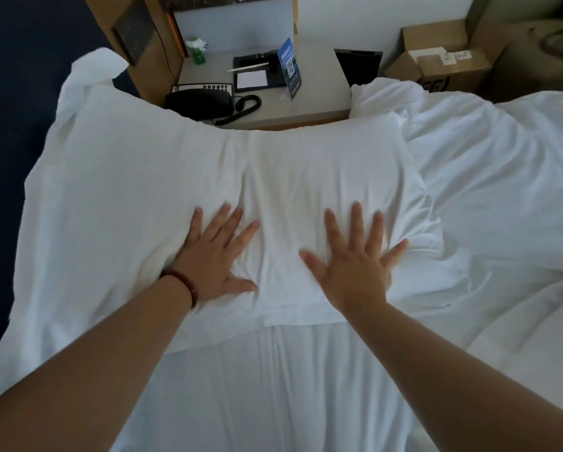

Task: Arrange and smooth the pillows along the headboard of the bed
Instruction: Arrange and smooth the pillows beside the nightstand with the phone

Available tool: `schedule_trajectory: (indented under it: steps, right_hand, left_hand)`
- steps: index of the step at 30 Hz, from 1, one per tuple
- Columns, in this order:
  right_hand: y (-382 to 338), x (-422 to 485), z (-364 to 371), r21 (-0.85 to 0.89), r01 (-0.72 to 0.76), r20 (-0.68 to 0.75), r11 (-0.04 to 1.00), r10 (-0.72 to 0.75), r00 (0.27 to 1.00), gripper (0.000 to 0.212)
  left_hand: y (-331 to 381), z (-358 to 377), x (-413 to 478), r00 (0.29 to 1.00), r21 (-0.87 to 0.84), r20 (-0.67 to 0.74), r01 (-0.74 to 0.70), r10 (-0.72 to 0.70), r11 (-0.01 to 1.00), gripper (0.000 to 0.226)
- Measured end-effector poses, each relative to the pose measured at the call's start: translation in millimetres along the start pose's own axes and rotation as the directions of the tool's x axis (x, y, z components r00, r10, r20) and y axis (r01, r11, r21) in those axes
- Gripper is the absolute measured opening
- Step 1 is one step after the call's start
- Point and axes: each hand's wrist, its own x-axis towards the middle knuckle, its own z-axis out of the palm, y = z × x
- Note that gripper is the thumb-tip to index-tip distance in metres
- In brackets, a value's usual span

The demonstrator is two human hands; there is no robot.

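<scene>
- Pillows in white cases lie side by side across the bed: a larger pillow (127, 190) at the left and a smaller pillow (322, 177) in the middle, meeting at a crease.
- On that crease the left hand (215, 259) presses flat, fingers straight and spread wide, a beaded bracelet (182, 285) at the wrist.
- On the smaller pillow the right hand (355, 269) presses flat, fingers splayed wide.
- Nearer the person lies the bedsheet (273, 386); a rumpled duvet (485, 190) lies to the right.
- Beyond, a nightstand (306, 106) holds a black telephone (198, 102), a notepad (250, 79), a blue card (289, 68) and a green bottle (198, 53).
</scene>
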Motion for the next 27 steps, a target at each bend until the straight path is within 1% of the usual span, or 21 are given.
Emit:
schedule_trajectory:
  steps: [2, 4, 5, 7, 9, 11, 14, 17, 18, 19, 20, 21, 22, 23, 24, 25, 27]
  right_hand:
    - [8.4, -16.8, 7.2, -0.002, 0.124, -0.054, 0.992, -0.124, 0.991, 0.086]
    - [19.3, -33.1, 19.2, -0.066, 0.294, -0.071, 0.953, -0.299, 0.952, 0.092]
    - [23.8, -38.6, 25.0, -0.113, 0.359, -0.084, 0.927, -0.369, 0.926, 0.096]
    - [26.1, -37.9, 31.0, -0.182, 0.406, -0.135, 0.896, -0.431, 0.892, 0.102]
    - [17.4, -25.9, 28.7, -0.207, 0.392, -0.181, 0.896, -0.429, 0.885, 0.103]
    - [3.3, -10.7, 25.9, -0.225, 0.374, -0.174, 0.9, -0.415, 0.893, 0.103]
    - [-20.3, 10.9, 29.6, -0.202, 0.31, -0.109, 0.929, -0.336, 0.936, 0.098]
    - [-33.2, 22.8, 33.8, -0.18, 0.274, -0.02, 0.945, -0.282, 0.959, 0.096]
    - [-33.7, 21.8, 32.6, -0.171, 0.283, -0.003, 0.944, -0.288, 0.958, 0.096]
    - [-33.4, 22.0, 28.6, -0.157, 0.292, -0.003, 0.944, -0.296, 0.955, 0.096]
    - [-31.5, 21.0, 21.8, -0.13, 0.3, -0.026, 0.945, -0.306, 0.952, 0.096]
    - [-29.3, 21.3, 12.4, -0.099, 0.311, -0.067, 0.945, -0.318, 0.946, 0.093]
    - [-28.1, 28.5, 1.5, -0.076, 0.31, -0.114, 0.948, -0.317, 0.942, 0.089]
    - [-27.2, 42.1, -10.1, -0.07, 0.292, -0.158, 0.954, -0.3, 0.941, 0.084]
    - [-25.9, 60.3, -21.2, -0.081, 0.265, -0.184, 0.961, -0.275, 0.944, 0.079]
    - [-23.6, 81.2, -30.1, -0.101, 0.23, -0.184, 0.968, -0.245, 0.952, 0.077]
    - [-14.8, 119.2, -34.1, -0.125, 0.153, -0.106, 0.98, -0.167, 0.98, 0.076]
  left_hand:
    - [21.8, 4.3, -29.3, 0.992, -0.098, -0.087, 0.079, -0.088, 0.992, 0.093]
    - [47.6, 18.8, -63.9, 0.967, -0.171, -0.171, 0.162, -0.191, 0.972, 0.088]
    - [57.4, 27.7, -77.4, 0.955, -0.177, -0.192, 0.191, -0.224, 0.965, 0.088]
    - [59.0, 42.7, -85.1, 0.947, -0.145, -0.219, 0.208, -0.237, 0.967, 0.087]
    - [41.2, 49.0, -71.0, 0.942, -0.123, -0.252, 0.198, -0.223, 0.972, 0.083]
    - [16.0, 48.8, -47.9, 0.949, -0.09, -0.253, 0.17, -0.188, 0.981, 0.085]
    - [-25.6, 41.4, -13.4, 0.97, -0.008, -0.205, 0.133, -0.132, 0.991, 0.084]
    - [-44.4, 24.7, 1.8, 0.989, -0.007, -0.132, 0.072, -0.073, 0.997, 0.077]
    - [-41.7, 19.0, -0.2, 0.985, -0.042, -0.158, 0.066, -0.072, 0.997, 0.076]
    - [-37.8, 11.7, -0.3, 0.973, -0.094, -0.215, 0.06, -0.079, 0.994, 0.074]
    - [-30.3, 3.1, 0.5, 0.946, -0.141, -0.312, 0.046, -0.088, 0.989, 0.071]
    - [-20.9, -6.9, 4.9, 0.907, -0.183, -0.406, 0.037, -0.109, 0.982, 0.067]
    - [-14.8, -18.6, 17.7, 0.88, -0.227, -0.455, 0.032, -0.136, 0.973, 0.064]
    - [-11.7, -33.1, 36.4, 0.868, -0.259, -0.468, 0.047, -0.167, 0.965, 0.062]
    - [-11.0, -47.2, 58.2, 0.869, -0.279, -0.449, 0.085, -0.208, 0.957, 0.062]
    - [-11.8, -58.6, 81.3, 0.885, -0.287, -0.394, 0.138, -0.248, 0.948, 0.065]
    - [-17.0, -63.8, 123.0, 0.93, -0.248, -0.201, 0.255, -0.308, 0.934, 0.072]
